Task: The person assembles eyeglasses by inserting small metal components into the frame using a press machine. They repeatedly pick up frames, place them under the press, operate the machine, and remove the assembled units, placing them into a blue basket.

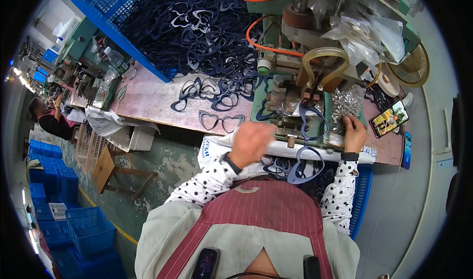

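Eyeglass frames (pixel 185 40) heaped in basket (pixel 118 38), left fingers (pixel 263 132), curled, right fingers (pixel 351 122) pinched near metal bits (pixel 346 101), holds unclear

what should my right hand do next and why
Probably pinch one small piece from the pile of metal pieces and draw it toward the heart-shaped frame: the right hand has its fingertips at the pile's edge, and the frame lies at the machine, just left of it. Whether the fingers already hold a piece, I can't tell.

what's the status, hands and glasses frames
Left hand blurred, near loose glasses frame. Right hand at metal bits, grip unclear. Another frame at the machine. Plastic bags hang above.
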A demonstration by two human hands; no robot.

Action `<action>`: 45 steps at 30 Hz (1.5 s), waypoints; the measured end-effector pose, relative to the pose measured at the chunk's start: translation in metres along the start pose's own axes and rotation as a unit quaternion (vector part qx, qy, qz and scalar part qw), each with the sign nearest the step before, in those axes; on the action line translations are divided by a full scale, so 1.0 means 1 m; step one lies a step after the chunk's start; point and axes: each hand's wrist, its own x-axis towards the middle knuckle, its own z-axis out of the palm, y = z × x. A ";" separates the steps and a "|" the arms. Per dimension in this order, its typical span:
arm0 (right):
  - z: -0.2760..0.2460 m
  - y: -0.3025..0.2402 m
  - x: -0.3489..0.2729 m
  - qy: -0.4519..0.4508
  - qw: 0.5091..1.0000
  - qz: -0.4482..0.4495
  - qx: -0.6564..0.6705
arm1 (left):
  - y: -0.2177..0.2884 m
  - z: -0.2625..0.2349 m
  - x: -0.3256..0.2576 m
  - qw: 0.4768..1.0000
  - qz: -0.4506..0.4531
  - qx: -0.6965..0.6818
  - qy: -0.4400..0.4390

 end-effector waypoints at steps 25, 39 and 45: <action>-0.008 -0.038 0.002 0.055 0.977 0.020 0.206 | -0.150 -0.037 -0.031 0.749 -0.571 0.308 -0.137; -0.008 -0.157 -0.006 -0.167 0.898 0.053 0.403 | -0.159 -0.048 -0.054 0.930 -0.269 0.250 -0.023; -0.004 -0.172 -0.008 -0.158 0.883 0.071 0.436 | -0.148 -0.057 -0.075 0.875 -0.295 0.382 -0.016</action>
